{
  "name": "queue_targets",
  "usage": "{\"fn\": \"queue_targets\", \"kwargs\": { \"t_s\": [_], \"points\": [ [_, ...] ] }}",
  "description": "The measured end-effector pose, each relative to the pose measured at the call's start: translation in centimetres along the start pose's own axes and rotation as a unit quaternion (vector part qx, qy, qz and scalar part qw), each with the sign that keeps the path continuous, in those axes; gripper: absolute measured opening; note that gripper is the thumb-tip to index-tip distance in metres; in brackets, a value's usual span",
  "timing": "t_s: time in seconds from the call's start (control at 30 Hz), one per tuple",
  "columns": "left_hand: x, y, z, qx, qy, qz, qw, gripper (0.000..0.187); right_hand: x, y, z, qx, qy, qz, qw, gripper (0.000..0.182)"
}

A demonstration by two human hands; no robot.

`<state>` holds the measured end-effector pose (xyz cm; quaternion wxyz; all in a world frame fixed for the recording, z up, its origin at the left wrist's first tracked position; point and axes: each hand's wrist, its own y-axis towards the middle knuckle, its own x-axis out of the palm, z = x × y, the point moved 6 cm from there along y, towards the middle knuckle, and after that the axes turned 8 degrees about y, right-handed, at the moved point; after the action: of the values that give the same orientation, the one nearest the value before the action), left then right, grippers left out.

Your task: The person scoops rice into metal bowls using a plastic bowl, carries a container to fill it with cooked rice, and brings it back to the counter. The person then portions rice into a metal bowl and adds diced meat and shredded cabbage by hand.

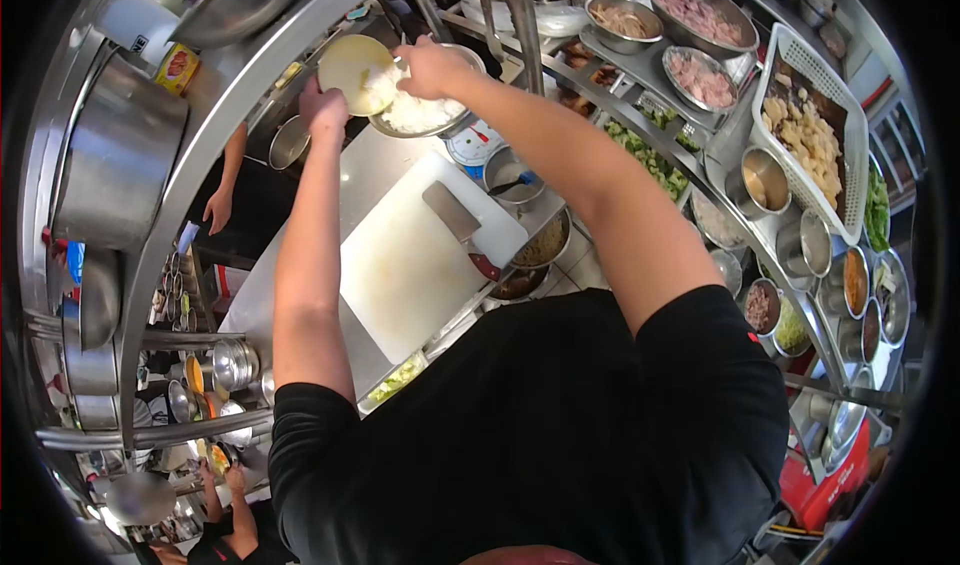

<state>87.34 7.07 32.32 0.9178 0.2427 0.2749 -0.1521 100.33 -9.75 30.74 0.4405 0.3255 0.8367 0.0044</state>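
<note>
My left hand (323,111) grips a round pale yellow bowl (352,69) by its near edge, tilted toward a metal bowl. White rice (420,113) fills that metal bowl (455,125), and some rice lies at the yellow bowl's right edge. Over the rice is my right hand (433,68), its fingers closed at the edge of the yellow bowl; what they hold, if anything, is hidden. The metal bowl stands above a scale (474,143) with a round dial.
A white cutting board (400,255) carries a cleaver (450,211). Behind it is a metal pot (513,177). Shelves at right hold bowls of meat (700,77) and a white basket (848,145). A co-worker's hand (218,208) hangs at left; another person (240,525) is at lower left.
</note>
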Motion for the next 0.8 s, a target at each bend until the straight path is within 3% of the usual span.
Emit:
{"fn": "queue_targets", "kwargs": {
  "t_s": [0.03,0.13,0.2,0.23,0.33,0.43,0.53,0.67,0.7,0.8],
  "points": [
    [0.7,-0.2,-0.2,-0.003,-0.083,-0.035,0.996,0.042,0.4,-0.2,-0.6,-0.031,-0.009,0.014,0.999,0.061],
    [1.0,0.3,0.4,0.149,-0.008,-0.022,0.989,0.044,1.9,0.2,-2.0,-0.113,-0.074,0.022,0.991,0.053],
    [1.1,0.8,-0.1,0.149,0.03,0.007,0.988,0.043,3.2,0.8,-2.7,-0.147,-0.123,-0.032,0.981,0.047],
    [1.0,0.9,-0.5,0.147,0.05,0.022,0.988,0.043,3.8,1.3,-2.4,-0.14,-0.128,-0.025,0.981,0.034],
    [0.8,0.7,-1.3,0.06,-0.021,-0.046,0.997,0.043,3.8,2.1,-2.2,-0.08,-0.064,-0.002,0.995,0.026],
    [0.5,-0.8,-2.6,-0.133,-0.142,-0.085,0.977,0.04,2.2,2.5,-1.8,-0.046,0.088,0.095,0.991,0.022],
    [0.6,-0.5,-5.1,-0.199,-0.176,-0.071,0.961,0.035,2.4,4.6,0.2,-0.016,0.105,0.109,0.988,0.021],
    [1.5,0.2,-8.0,-0.273,-0.288,-0.096,0.913,0.03,2.1,6.4,2.7,0.111,0.239,0.174,0.949,0.018],
    [1.6,0.2,-8.1,-0.288,-0.314,-0.105,0.899,0.031,2.3,6.8,2.7,0.137,0.328,0.178,0.918,0.018],
    [2.3,0.3,-7.6,-0.29,-0.356,-0.131,0.879,0.04,0.2,6.8,-1.3,0.049,0.299,0.2,0.932,0.024]
  ]
}}
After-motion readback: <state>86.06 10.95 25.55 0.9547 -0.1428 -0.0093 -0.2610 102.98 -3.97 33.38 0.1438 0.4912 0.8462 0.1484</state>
